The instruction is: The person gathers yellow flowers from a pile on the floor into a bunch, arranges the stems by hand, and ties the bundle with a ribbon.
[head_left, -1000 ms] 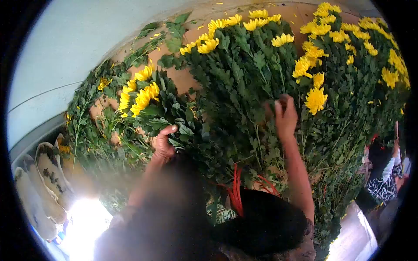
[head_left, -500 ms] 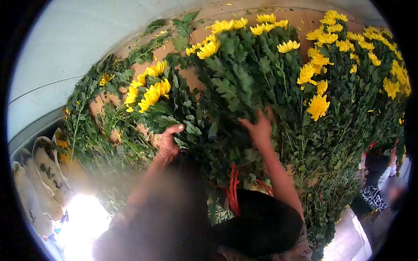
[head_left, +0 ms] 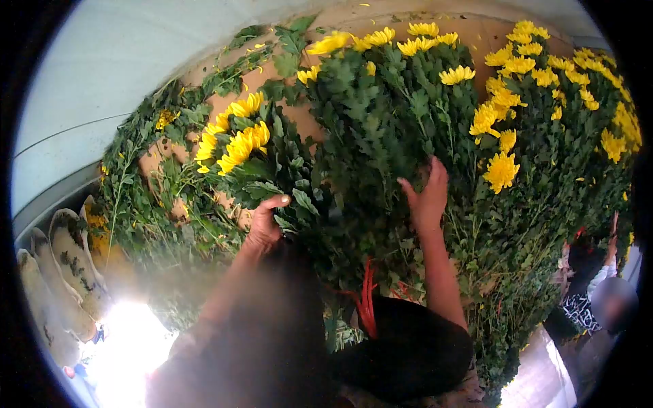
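My left hand point(head_left: 266, 221) is wrapped round a bunch of yellow chrysanthemums point(head_left: 239, 151), its thumb pointing up over the leaves. The flower heads of this bunch lean to the upper left. Further right, my right hand point(head_left: 428, 196) has its thumb and fingers apart beside leafy chrysanthemum stems point(head_left: 381, 136); nothing shows in its grasp. One yellow bloom point(head_left: 328, 43) above these stems is smeared by motion. Red ties point(head_left: 367, 299) hang near the dark cloth over my lap, below the stems.
More yellow chrysanthemums point(head_left: 502, 172) lie in a thick layer to the right. Loose leaves and brown cardboard point(head_left: 299, 122) show behind. Pale slippers or shoe-like pieces point(head_left: 64, 272) stand at the left. Another person point(head_left: 592, 306) is at the lower right.
My right hand has moved right and slightly up, away from the middle stems. Some blooms at the top have shifted left. My left hand has stayed on its bunch.
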The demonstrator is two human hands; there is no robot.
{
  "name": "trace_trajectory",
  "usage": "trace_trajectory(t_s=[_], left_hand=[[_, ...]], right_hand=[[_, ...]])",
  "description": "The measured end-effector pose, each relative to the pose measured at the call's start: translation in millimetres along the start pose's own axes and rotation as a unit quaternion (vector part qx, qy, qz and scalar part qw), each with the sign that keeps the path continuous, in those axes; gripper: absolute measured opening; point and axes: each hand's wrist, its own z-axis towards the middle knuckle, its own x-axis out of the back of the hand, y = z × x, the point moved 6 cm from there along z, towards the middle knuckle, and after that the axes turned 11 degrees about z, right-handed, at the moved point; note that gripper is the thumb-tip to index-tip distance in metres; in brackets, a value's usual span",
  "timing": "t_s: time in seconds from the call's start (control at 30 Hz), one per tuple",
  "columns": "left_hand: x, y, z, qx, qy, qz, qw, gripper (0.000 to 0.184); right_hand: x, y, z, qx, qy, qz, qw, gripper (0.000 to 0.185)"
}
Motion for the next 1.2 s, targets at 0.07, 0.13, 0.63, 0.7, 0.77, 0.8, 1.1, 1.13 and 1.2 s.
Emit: trace_trajectory(t_s=[0.07, 0.13, 0.63, 0.7, 0.77, 0.8, 1.1, 1.13, 1.2], left_hand=[[-6, 2, -1, 0.004, 0.038, 0.032, 0.999, 0.030], [-7, 5, -1, 0.003, 0.076, 0.062, 0.995, 0.036], [6, -3, 7, 0.028, 0.059, 0.016, 0.998, 0.029], [13, -5, 10, 0.010, 0.084, 0.041, 0.996, 0.029], [16, -1, 9, -0.009, 0.110, 0.067, 0.992, 0.028], [8, 0, 8, 0.004, 0.080, 0.041, 0.996, 0.028], [1, 2, 8, 0.015, 0.059, 0.019, 0.998, 0.030], [2, 2, 5, 0.020, 0.081, 0.031, 0.996, 0.031], [6, -2, 10, 0.011, 0.063, 0.020, 0.998, 0.033]], right_hand=[[-7, 11, -6, -0.043, -0.064, 0.001, 0.997, 0.082], [-16, 4, -7, -0.081, -0.128, 0.004, 0.988, 0.083], [28, -27, -7, 0.022, -0.022, 0.076, 0.997, 0.045], [13, 5, -16, -0.025, -0.042, 0.095, 0.994, 0.044], [-14, 51, -30, -0.032, -0.077, -0.023, 0.996, 0.054], [-18, 49, -30, -0.033, -0.077, -0.021, 0.996, 0.054], [-43, 47, -41, -0.020, -0.132, -0.147, 0.980, 0.085], [-44, 48, -42, -0.042, -0.130, -0.133, 0.982, 0.084], [-39, 46, -43, -0.063, -0.127, -0.119, 0.983, 0.083]])
